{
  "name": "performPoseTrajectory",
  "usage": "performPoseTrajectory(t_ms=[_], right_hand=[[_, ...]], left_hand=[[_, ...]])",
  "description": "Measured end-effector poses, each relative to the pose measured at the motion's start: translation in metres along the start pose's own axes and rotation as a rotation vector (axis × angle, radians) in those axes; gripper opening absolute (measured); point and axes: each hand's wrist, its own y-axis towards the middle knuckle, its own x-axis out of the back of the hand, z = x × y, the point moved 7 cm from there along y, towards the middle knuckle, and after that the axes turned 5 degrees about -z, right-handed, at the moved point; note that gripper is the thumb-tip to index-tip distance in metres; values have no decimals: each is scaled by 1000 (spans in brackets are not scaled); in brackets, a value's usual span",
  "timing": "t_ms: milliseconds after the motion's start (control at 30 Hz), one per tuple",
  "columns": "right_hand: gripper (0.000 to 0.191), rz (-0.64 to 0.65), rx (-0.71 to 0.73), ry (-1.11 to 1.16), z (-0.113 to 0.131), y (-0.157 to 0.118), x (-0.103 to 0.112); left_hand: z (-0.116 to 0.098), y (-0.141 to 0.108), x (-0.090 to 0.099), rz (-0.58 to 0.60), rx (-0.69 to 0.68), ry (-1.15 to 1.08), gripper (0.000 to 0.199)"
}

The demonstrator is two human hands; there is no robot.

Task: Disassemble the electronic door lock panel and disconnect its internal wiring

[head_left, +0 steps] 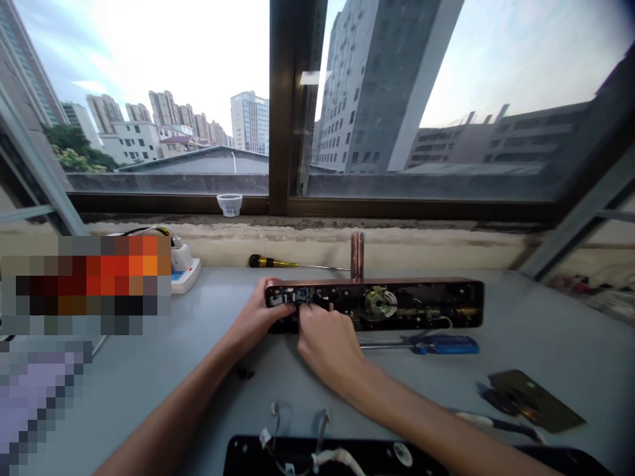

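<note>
The long black housing [421,323] lies across the grey table [163,390], its open side toward the person, and serves as the landmark. The left hand [258,312] is clamped on its left end, thumb at the front beside the small circuit board [301,295]. The right hand [327,330] has its fingers bent in at the board's lower edge; whether they pinch anything cannot be told, since the knuckles hide the tips.

The likeliest trouble is at the board: a push or pull at a slant could bend it or strain a connector, all the more with the contact point hidden. Force on one end could also swing the housing, as no hand steadies its right end, and the copper-coloured post [357,258] at its back edge could tip with it. The blue-handled screwdriver [451,344], just in front of the housing, could roll if the forearm brushes it. Nearer the person than the housing, the loose cables [322,423] over the black panel [377,448] could snag on the right forearm.
</note>
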Motion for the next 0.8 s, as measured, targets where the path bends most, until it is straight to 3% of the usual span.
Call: performPoseTrajectory(t_ms=[300, 800], right_hand=[[19, -115, -7, -1, 2, 0, 0], [21, -124, 27, -5, 1, -2, -2]], left_hand=[[-2, 0, -1, 0, 3, -2, 32], [-1, -1, 0, -2, -16, 9, 31]])
